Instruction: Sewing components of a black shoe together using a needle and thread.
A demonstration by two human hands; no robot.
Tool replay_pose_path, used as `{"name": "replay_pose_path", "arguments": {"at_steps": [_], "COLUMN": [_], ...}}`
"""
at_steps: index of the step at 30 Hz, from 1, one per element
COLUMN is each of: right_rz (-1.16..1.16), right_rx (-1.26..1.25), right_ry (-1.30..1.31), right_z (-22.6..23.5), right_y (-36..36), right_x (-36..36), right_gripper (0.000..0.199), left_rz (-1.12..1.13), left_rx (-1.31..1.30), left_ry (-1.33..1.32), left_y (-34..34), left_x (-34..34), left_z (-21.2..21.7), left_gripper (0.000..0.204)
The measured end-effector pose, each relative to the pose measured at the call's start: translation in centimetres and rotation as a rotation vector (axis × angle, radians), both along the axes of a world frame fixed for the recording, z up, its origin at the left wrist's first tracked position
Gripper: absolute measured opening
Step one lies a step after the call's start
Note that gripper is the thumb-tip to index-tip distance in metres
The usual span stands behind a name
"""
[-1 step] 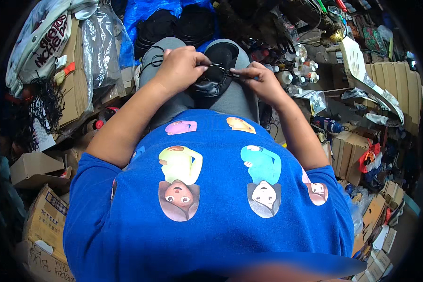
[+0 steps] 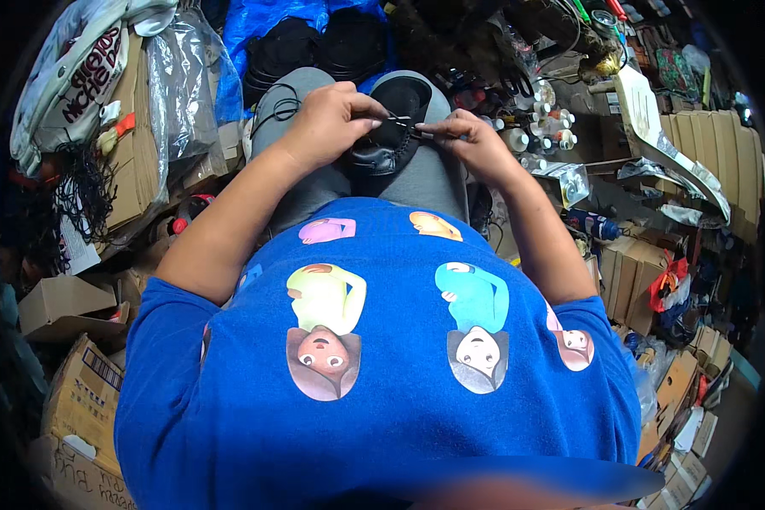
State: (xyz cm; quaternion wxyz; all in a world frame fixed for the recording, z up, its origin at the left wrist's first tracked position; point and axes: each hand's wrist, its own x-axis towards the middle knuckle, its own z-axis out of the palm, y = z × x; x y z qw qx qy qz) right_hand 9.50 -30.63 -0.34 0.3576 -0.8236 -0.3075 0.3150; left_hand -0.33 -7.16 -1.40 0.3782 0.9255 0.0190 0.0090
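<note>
A black leather shoe [image 2: 384, 158] rests on my lap between my grey-trousered knees, a line of stitching along its upper edge. My left hand [image 2: 334, 121] is closed at the shoe's left side, thumb and index finger pinching a thin silvery needle [image 2: 399, 119] over the shoe's opening. Black thread [image 2: 286, 106] lies in loops over my left knee. At the stitched right edge, my right hand [image 2: 467, 140] is closed in a pinch, its fingertips at the shoe. What those fingers hold is too small to make out.
Beyond my knees, black rounded pieces [image 2: 319, 53] lie on a blue plastic sheet [image 2: 238, 42]. Small bottles [image 2: 548, 127] crowd the right side, near stacked cardboard [image 2: 714, 161]. Left are clear plastic [image 2: 181, 85], a white printed bag [image 2: 76, 76] and cardboard boxes [image 2: 64, 306].
My left fingertips have shifted slightly to the right with the needle, over the shoe opening. My right hand and the shoe stay nearly in place.
</note>
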Motion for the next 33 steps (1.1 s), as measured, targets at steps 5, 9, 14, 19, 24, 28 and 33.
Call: {"name": "replay_pose_path", "arguments": {"at_steps": [5, 9, 14, 19, 24, 28, 33], "right_rz": [0.066, 0.081, 0.105, 0.12, 0.168, -0.003, -0.211], "right_rx": [0.023, 0.006, 0.016, 0.03, 0.014, 0.004, 0.108], "right_ry": [0.1, 0.125, 0.12, 0.153, 0.153, 0.255, 0.424], "right_z": [-0.3, 0.0, -0.4, -1.2, -0.1, 0.6, 0.0], "right_y": [0.5, 0.9, 0.6, 0.5, 0.9, 0.8, 1.4], "right_x": [2.1, 2.5, 2.8, 3.1, 3.1, 1.4, 0.5], "right_gripper": [0.03, 0.028, 0.03, 0.032, 0.033, 0.029, 0.03], "left_rz": [-0.113, -0.114, -0.133, -0.111, -0.244, -0.217, -0.01], "left_rx": [-0.222, -0.177, -0.219, -0.245, -0.312, -0.014, -0.413], "left_ry": [-0.045, -0.017, -0.059, 0.029, 0.016, -0.052, 0.287], "left_y": [0.2, 0.4, 0.3, -0.4, -0.2, -0.2, -1.1], "left_x": [0.5, 0.8, 0.7, 1.8, 2.6, 1.3, 1.5], "left_z": [-1.5, -1.8, -2.1, -2.4, -1.6, -1.2, -1.9], "left_gripper": [0.021, 0.021, 0.02, 0.02, 0.021, 0.028, 0.021]}}
